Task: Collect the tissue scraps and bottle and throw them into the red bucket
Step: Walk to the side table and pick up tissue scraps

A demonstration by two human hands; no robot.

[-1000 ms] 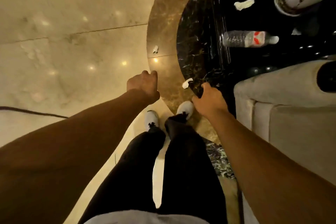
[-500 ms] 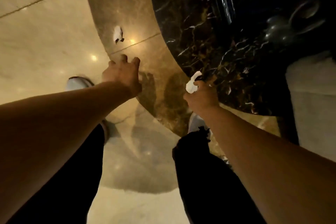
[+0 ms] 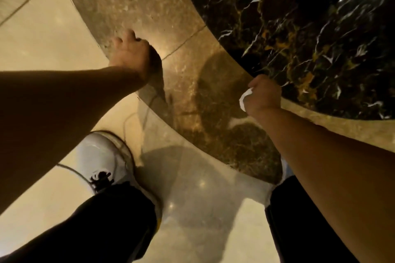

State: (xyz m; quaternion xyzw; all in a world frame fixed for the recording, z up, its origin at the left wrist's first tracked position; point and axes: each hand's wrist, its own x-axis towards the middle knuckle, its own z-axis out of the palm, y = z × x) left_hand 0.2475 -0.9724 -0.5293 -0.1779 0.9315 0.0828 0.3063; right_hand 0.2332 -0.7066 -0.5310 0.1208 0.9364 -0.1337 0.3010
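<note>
My right hand (image 3: 265, 94) is closed around a white tissue scrap (image 3: 244, 98); a strip of it sticks out on the left side of the fist. The fist hovers low over the edge between brown and black marble. My left hand (image 3: 130, 53) reaches down to the brown marble band (image 3: 132, 2), fingers curled toward the floor. No scrap shows under or in it; the palm side is hidden. Neither the bottle nor the red bucket is in view.
The floor has cream tiles (image 3: 42, 34) at left, a curved brown band, and black veined marble (image 3: 299, 28) at upper right. My white shoe (image 3: 104, 156) and dark trouser legs (image 3: 111, 220) fill the bottom of the view.
The view has dropped closer to the floor. My left hand moved forward onto the spot where a small scrap lay, and that scrap no longer shows. My right hand still holds its scrap.
</note>
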